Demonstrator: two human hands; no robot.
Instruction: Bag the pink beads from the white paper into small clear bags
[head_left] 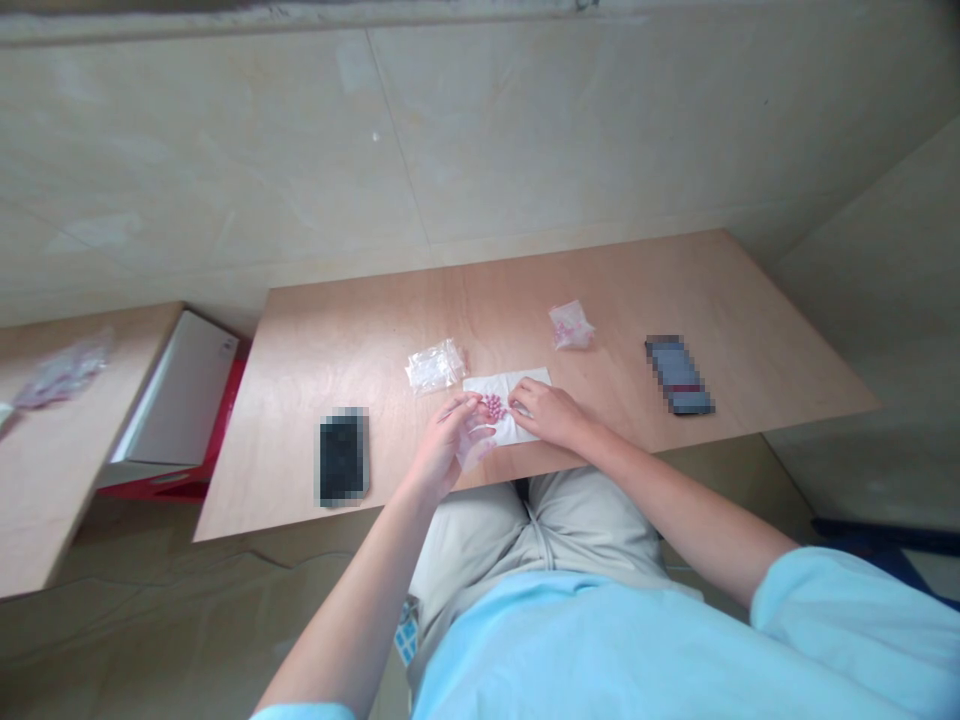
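Pink beads (493, 408) lie in a small cluster on a white sheet (519, 432), between my two hands. My left hand (448, 435) is closed on a small clear plastic bag (478, 447) that hangs below its fingers, at the sheet's left side. From the right, my right hand (545, 408) rests over the sheet with its fingertips pinched together at the edge of the beads. Whatever is between those fingertips is too small to make out.
Behind the sheet lie a stack of clear bags (436, 367) and a bag with pink pieces (571, 326). Blurred phone-like devices lie at left (343, 457) and right (679, 375) on the wooden table (270, 400). Another table (45, 480) stands at left, holding more bags (66, 374).
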